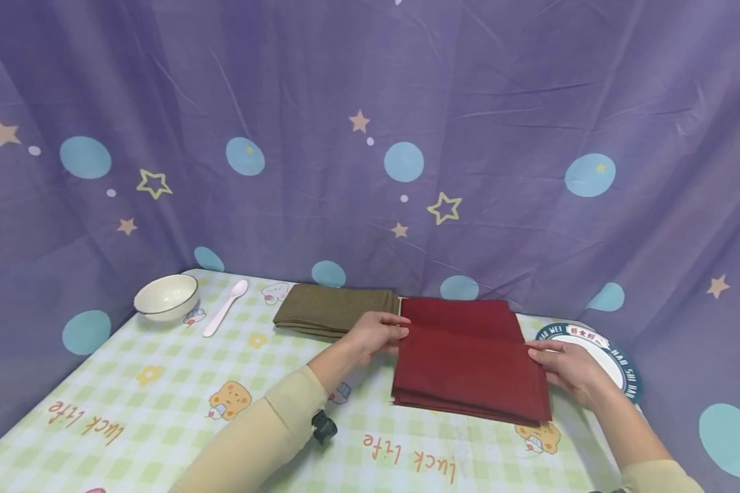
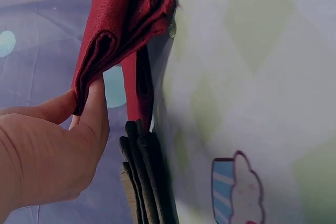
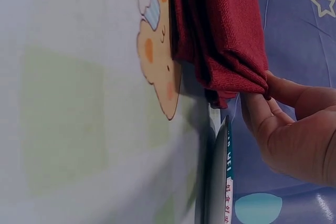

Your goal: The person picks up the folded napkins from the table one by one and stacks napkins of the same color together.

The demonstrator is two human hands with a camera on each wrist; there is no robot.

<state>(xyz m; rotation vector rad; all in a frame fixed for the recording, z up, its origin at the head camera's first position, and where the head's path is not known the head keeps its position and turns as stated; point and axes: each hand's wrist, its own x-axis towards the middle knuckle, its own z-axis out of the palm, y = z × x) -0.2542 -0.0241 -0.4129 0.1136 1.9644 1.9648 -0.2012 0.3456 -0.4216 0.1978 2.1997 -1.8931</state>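
A dark red cloth (image 1: 469, 370), folded in layers, lies on the table between both hands. My left hand (image 1: 375, 337) pinches its left edge between thumb and fingers; in the left wrist view the red cloth (image 2: 107, 24) shows a rolled fold above the fingertips. At the opposite edge my right hand (image 1: 570, 370) pinches the fabric, and the right wrist view shows the cloth's corner (image 3: 236, 72) between thumb and fingers. The far part of the cloth lies flat behind the raised fold. Just left of it is a folded olive-brown cloth (image 1: 336, 308), close behind my left hand.
A plate (image 1: 630, 376) with a dark teal rim sits at the right, partly behind my right hand. Toward the far left are a cream bowl (image 1: 168, 298) and a pale pink spoon (image 1: 225, 309). A purple curtain (image 1: 321, 137) hangs along the back of the checkered tablecloth (image 1: 179, 383).
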